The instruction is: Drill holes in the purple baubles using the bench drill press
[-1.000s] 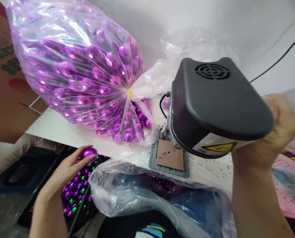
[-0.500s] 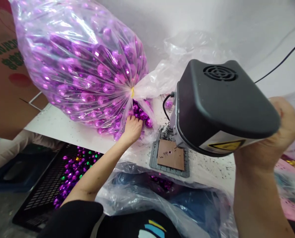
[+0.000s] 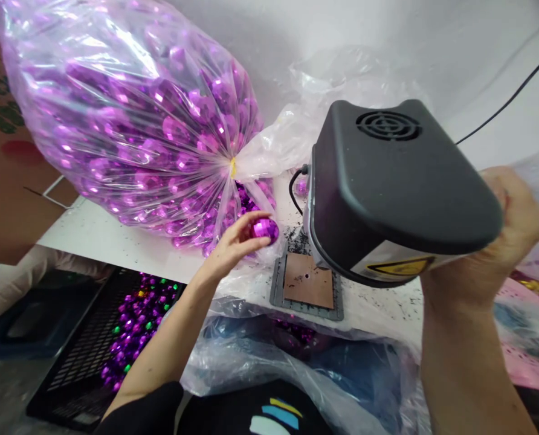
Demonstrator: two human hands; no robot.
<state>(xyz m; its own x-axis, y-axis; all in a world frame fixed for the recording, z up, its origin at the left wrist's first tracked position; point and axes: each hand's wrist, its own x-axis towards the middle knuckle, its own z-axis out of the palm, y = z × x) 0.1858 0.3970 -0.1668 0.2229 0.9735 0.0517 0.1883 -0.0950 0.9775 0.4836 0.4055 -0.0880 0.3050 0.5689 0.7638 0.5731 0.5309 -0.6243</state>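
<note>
My left hand (image 3: 233, 246) pinches a shiny purple faceted ball (image 3: 264, 231) between thumb and fingers, just above the mouth of an opening in a clear plastic bag. That big bag (image 3: 156, 127), full of purple faceted balls, is tied with a yellow tie. On the right, my right hand (image 3: 514, 223) is curled at the far side of a black-hooded machine (image 3: 400, 181) that looks like a bench drill. What its fingers grip is hidden behind the hood. Below the machine's front lies a brown square board (image 3: 308, 283) with a small hole, on a grey slotted base (image 3: 276, 290).
Dark shavings litter the white table (image 3: 387, 314). A black crate (image 3: 79, 344) with small purple and green balls stands lower left, near another person's sleeve (image 3: 6, 278). A cardboard box (image 3: 6, 199) is at far left. Clear plastic sheeting (image 3: 233, 356) hangs along the front edge.
My left hand has drawn back from the bag's opening and turned, now with a purple ball in its fingers. My right hand remains at the machine. The view has shifted slightly.
</note>
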